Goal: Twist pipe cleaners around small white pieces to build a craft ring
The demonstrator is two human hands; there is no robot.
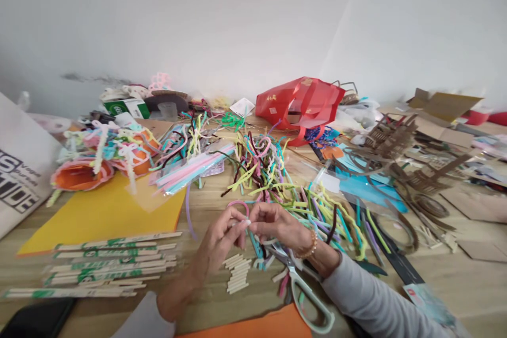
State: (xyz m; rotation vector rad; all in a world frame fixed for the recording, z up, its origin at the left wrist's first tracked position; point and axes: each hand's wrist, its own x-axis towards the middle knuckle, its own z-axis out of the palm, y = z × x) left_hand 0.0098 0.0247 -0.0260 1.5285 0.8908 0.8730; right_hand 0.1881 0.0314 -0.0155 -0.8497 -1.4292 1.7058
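My left hand [219, 237] and my right hand [277, 224] meet over the table, their fingertips pinching a pink pipe cleaner [237, 206] bent into a loop. A small white piece shows at the pinch. Behind my right hand lies a heap of multicoloured pipe cleaners [277, 185]. A stack of short white sticks [237, 273] sits below my hands. Scissors with pale green handles [304, 296] lie open under my right forearm, which wears a beaded bracelet [311, 246].
Wrapped chopsticks [106, 264] lie on the left, next to yellow card [99, 222] and orange paper flowers [81, 177]. Coloured straws [194, 169] lie ahead. A red bag [299, 105] stands at the back, with cut cardboard shapes [407, 169] at the right.
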